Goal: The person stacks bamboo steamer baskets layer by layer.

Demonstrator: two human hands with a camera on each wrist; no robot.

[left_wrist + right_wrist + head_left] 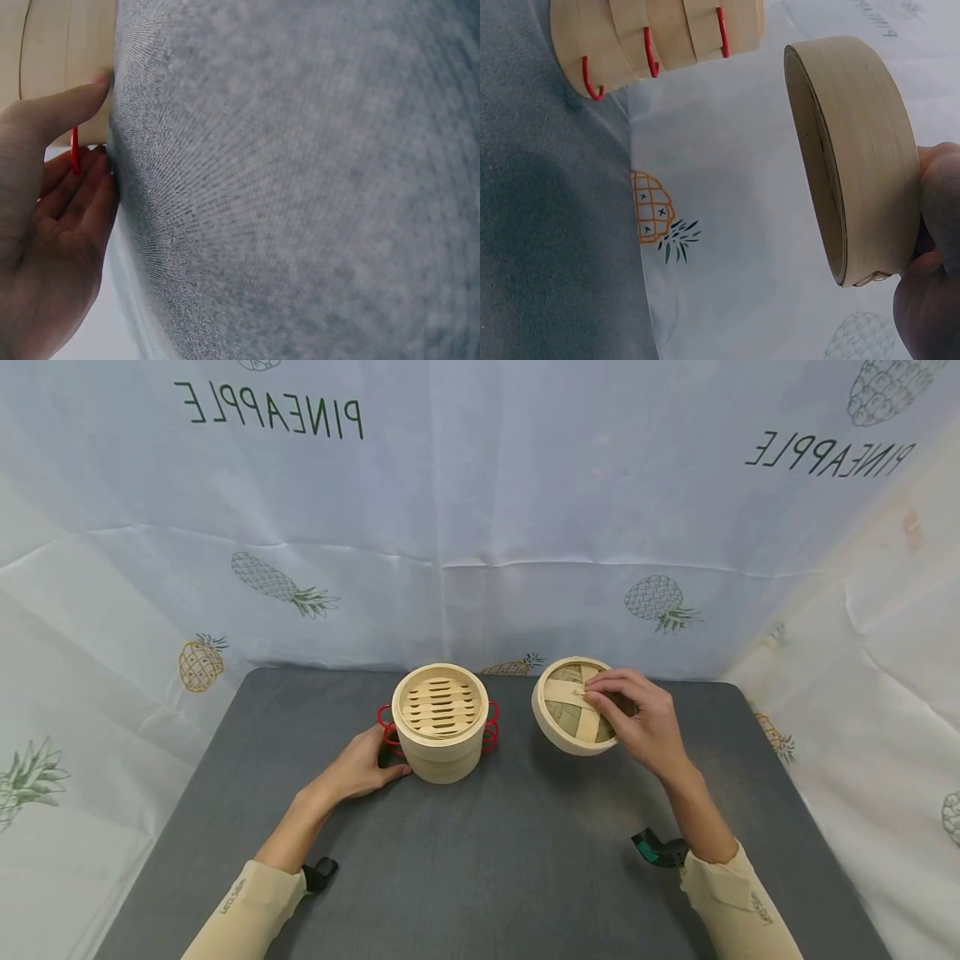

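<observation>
At the near side of the dark table (487, 868), two pale sleeves come in, the left sleeve (243, 910) and the right sleeve (738, 906). A black strap (321, 874) shows at the left wrist, and a black-and-green device (658, 850) at the right.

Farther up, the left hand (367, 766) rests low against the left side of a round bamboo steamer (444, 766), its thumb and fingers spread: the thumb lies along the lower wall, the other fingers reach round farther back, and a red handle passes between them. The steamer stands upright just left of the middle of the table, near the far edge, its slatted tray (441, 706) uncovered. Three red handles (647, 45) show in the right wrist view.

The right hand (637, 714) pinches the bamboo lid (570, 706) by the middle of its crossed bands, thumb against fingertips. The lid hangs tilted above the table, between the steamer and the far right corner, apart from the steamer; most of it extends to the left of the grip, and its rim points away from the fingers.

Beyond the far edge hangs a white curtain (525, 510) with pineapple prints and mirrored lettering.
</observation>
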